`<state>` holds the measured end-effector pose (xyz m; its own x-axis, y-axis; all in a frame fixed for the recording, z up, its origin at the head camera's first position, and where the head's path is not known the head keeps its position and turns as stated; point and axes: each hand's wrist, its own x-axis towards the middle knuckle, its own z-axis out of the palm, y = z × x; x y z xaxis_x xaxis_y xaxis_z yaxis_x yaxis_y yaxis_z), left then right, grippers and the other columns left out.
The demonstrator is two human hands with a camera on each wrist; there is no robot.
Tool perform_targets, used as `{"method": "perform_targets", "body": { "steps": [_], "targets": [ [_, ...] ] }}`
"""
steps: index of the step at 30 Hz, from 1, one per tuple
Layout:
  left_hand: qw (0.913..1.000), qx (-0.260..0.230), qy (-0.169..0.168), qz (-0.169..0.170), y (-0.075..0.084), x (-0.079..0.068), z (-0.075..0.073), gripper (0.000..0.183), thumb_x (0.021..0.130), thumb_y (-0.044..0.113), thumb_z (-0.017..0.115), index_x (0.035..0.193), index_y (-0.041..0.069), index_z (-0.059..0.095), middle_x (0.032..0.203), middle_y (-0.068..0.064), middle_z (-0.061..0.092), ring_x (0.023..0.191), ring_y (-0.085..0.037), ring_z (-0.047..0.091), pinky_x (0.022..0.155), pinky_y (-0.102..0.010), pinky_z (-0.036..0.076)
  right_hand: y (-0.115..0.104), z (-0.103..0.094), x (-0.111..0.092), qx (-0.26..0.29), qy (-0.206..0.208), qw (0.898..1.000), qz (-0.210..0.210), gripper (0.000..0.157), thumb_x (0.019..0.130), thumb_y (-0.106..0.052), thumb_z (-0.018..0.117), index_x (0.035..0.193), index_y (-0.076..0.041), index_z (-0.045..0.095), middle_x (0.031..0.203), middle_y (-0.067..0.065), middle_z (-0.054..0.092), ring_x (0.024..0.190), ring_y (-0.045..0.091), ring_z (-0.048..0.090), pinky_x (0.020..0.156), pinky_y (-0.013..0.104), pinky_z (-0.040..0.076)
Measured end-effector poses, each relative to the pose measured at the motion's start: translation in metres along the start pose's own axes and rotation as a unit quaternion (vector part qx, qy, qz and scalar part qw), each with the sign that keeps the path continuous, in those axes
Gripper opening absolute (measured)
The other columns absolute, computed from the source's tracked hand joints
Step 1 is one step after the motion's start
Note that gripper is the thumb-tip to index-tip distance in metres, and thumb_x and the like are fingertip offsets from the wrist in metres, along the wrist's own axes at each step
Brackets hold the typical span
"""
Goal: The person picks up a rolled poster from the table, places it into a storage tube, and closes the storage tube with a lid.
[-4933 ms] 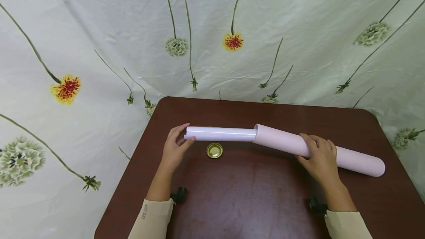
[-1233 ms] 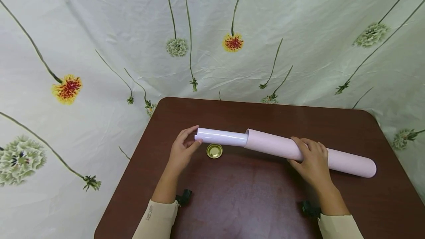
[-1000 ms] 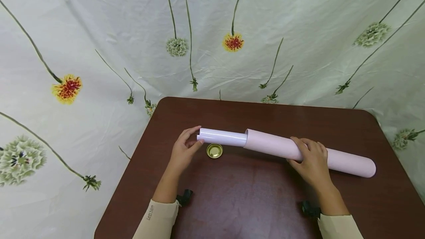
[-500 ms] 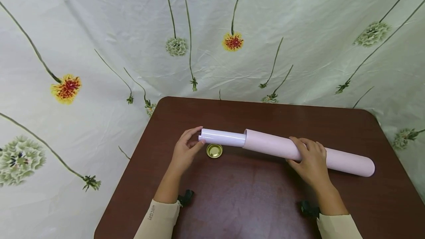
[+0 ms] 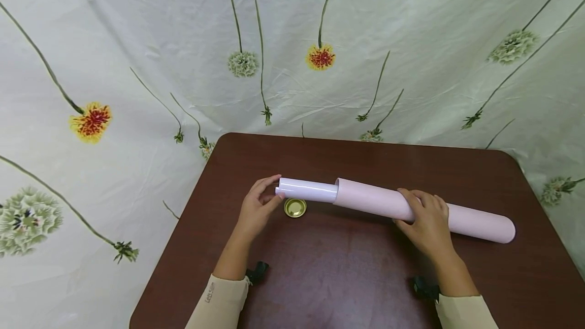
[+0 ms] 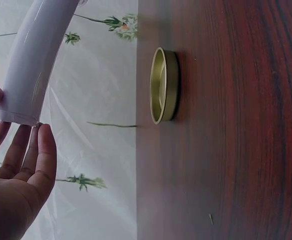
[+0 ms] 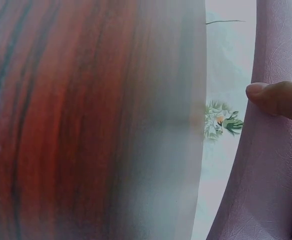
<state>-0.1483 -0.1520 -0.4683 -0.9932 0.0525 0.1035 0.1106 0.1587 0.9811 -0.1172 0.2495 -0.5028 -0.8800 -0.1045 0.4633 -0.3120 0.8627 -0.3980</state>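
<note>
A glossy white paper roll point(image 5: 307, 190) sticks out of the left end of a pale pink cardboard tube point(image 5: 372, 198). My left hand point(image 5: 256, 207) holds the roll's outer end. In the left wrist view, the thumb lies on the roll's side and the fingertips point(image 6: 46, 131) are at its end edge. My right hand point(image 5: 428, 221) grips the tube around its middle, with the thumb point(image 7: 266, 95) along its textured surface in the right wrist view. Just below the roll's outer end lies a round gold metal lid point(image 5: 295, 207), hollow side up. The roll's inner part is hidden inside the tube.
The dark red-brown wooden table point(image 5: 338, 268) has rounded back corners. Behind it hangs a white cloth point(image 5: 283, 95) printed with flowers. Each wrist wears a small black camera.
The roll has slid rightward into the tube, so less of it shows. My left hand has moved right with it. The tube and right hand have shifted slightly left; the lid has stayed put.
</note>
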Motion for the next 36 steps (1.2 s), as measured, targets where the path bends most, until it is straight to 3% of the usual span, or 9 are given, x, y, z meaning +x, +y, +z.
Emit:
{"method": "perform_targets", "body": {
  "steps": [4, 10, 16, 21, 36],
  "targets": [
    [0.9998, 0.007, 0.003, 0.017, -0.0081, 0.0022, 0.0, 0.047, 0.092, 0.005, 0.073, 0.136, 0.014, 0.063, 0.135, -0.01, 0.057, 0.111, -0.036, 0.062, 0.088, -0.017, 0.054, 0.0006, -0.0001, -0.0002, 0.001, 0.0, 1.0, 0.001, 0.082, 0.061, -0.007, 0.094, 0.134, -0.016, 0.059, 0.12, 0.023, 0.059, 0.114, 0.046, 0.052, 0.106, 0.068, 0.025],
    [0.9995, 0.012, -0.002, 0.03, -0.0076, 0.003, 0.0005, 0.046, 0.092, 0.006, 0.073, 0.137, 0.01, 0.062, 0.133, -0.011, 0.057, 0.112, -0.035, 0.062, 0.088, -0.017, 0.055, 0.0013, -0.0001, -0.0004, 0.003, -0.004, 1.0, 0.002, 0.083, 0.061, -0.008, 0.094, 0.135, -0.017, 0.059, 0.12, 0.022, 0.059, 0.115, 0.046, 0.052, 0.106, 0.068, 0.024],
    [0.9997, 0.012, -0.003, 0.023, -0.0051, 0.0033, 0.0028, 0.046, 0.092, 0.006, 0.073, 0.135, 0.015, 0.063, 0.133, -0.009, 0.057, 0.11, -0.025, 0.063, 0.087, -0.017, 0.054, 0.0018, -0.0004, -0.0006, 0.005, -0.007, 1.0, 0.0, 0.082, 0.062, -0.008, 0.094, 0.135, -0.017, 0.058, 0.12, 0.022, 0.059, 0.115, 0.046, 0.052, 0.106, 0.068, 0.024],
    [0.9997, 0.017, -0.002, 0.017, -0.0055, 0.0045, 0.0044, 0.048, 0.091, 0.005, 0.073, 0.137, 0.013, 0.062, 0.135, -0.011, 0.056, 0.11, -0.017, 0.062, 0.09, -0.019, 0.054, 0.0017, -0.0009, -0.001, 0.009, -0.009, 1.0, -0.003, 0.082, 0.062, -0.008, 0.094, 0.135, -0.018, 0.059, 0.12, 0.021, 0.059, 0.115, 0.045, 0.052, 0.106, 0.068, 0.024],
    [0.9995, 0.017, -0.007, 0.027, -0.0063, 0.0039, 0.0086, 0.046, 0.091, 0.006, 0.074, 0.135, 0.013, 0.064, 0.132, -0.01, 0.058, 0.108, -0.024, 0.065, 0.089, -0.025, 0.057, -0.0012, -0.0016, -0.0007, 0.009, -0.013, 1.0, -0.006, 0.081, 0.062, -0.009, 0.094, 0.135, -0.017, 0.058, 0.12, 0.022, 0.059, 0.115, 0.045, 0.052, 0.106, 0.068, 0.024]
  ]
}}
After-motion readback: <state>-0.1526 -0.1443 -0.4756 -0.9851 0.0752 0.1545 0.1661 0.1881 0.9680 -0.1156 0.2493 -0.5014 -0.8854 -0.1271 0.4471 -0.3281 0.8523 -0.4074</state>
